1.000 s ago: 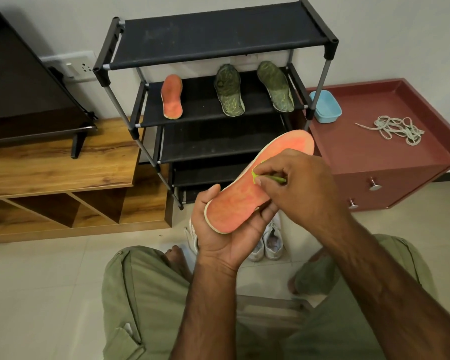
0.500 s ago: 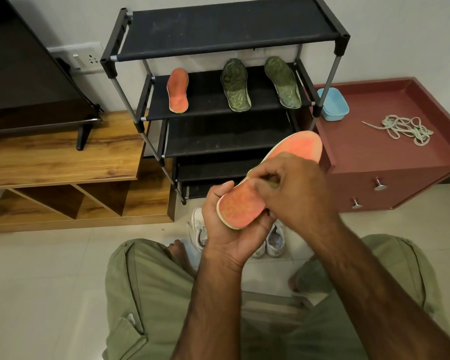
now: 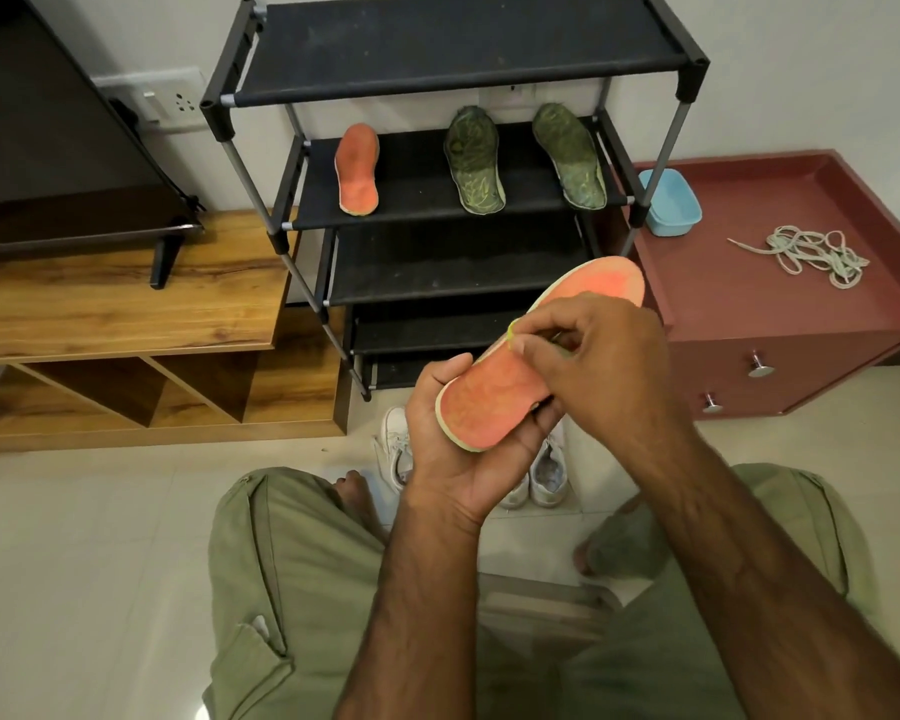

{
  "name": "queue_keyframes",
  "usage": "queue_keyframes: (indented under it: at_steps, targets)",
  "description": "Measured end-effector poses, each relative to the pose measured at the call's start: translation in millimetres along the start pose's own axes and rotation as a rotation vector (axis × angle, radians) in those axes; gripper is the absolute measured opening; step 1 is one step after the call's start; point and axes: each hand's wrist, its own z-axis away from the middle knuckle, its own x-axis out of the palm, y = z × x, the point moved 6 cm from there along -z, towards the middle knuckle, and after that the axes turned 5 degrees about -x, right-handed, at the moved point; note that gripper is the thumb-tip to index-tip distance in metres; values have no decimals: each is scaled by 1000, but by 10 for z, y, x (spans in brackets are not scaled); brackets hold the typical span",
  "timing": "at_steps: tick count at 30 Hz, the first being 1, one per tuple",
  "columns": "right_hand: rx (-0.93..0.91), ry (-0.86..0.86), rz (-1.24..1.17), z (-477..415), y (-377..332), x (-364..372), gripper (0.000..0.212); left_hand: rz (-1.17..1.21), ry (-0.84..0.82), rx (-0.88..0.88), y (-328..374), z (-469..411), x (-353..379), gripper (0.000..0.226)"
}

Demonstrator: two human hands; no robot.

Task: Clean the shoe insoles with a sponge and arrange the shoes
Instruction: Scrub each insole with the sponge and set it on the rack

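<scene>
Scrubbing looks to be the step in hand. Your left hand (image 3: 458, 459) cups the heel end of the orange insole (image 3: 494, 402) from below. The thumb curls over the insole's near edge and the fingers wrap underneath, holding it tilted above your knees with the toe end pointing toward the rack. Your right hand (image 3: 604, 366) sits over the middle of the insole, fingers curled and pinching a yellow-green scrap (image 3: 513, 335). That scrap is most likely the sponge, though only a sliver shows past your fingertips.

The toe end is uncovered, so the next move probably calls for working the sponge up that way. Keep the left grip firm, since an insole like this will likely flex under pressure.

Below your hands, white shoes (image 3: 546, 470) stand on the floor at the foot of the shoe rack (image 3: 458, 49). On its second shelf lie a second orange insole (image 3: 357, 171) at the left and two green insoles (image 3: 475, 161) to the right. There is bare shelf between the orange one and the green ones, a likely spot for the one you hold.

Beyond, a blue tub (image 3: 668, 202) and loose laces (image 3: 811, 254) rest on the red cabinet (image 3: 780, 304).
</scene>
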Motion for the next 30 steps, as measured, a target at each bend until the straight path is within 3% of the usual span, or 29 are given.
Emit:
queue_keyframes:
  at_steps: [5,8,10,14,18,23,27,30]
  targets:
    - [-37,-204,-40,130,-11,106,13,-1,-56,-21,13,-1,-21,58]
    - [11,-74,-5,52,95,-48,13,8,-86,-8,8,-2,33,67]
    - [9,-76,16,38,78,-76,15,31,-90,-5,7,-20,60,67]
    - [-39,-353,4,151,-42,74,13,12,-85,-10,26,-30,15,60]
    - [-12,-178,47,74,12,-62,10,31,-58,25,51,-24,62,60]
    - [-60,-416,-37,214,-107,110,12,38,-54,2,50,-23,38,52]
    - [-34,-182,40,101,-37,-54,11,11,-61,29,74,-45,82,61]
    - [-79,-339,55,161,-112,47,12,31,-63,10,61,-54,39,52]
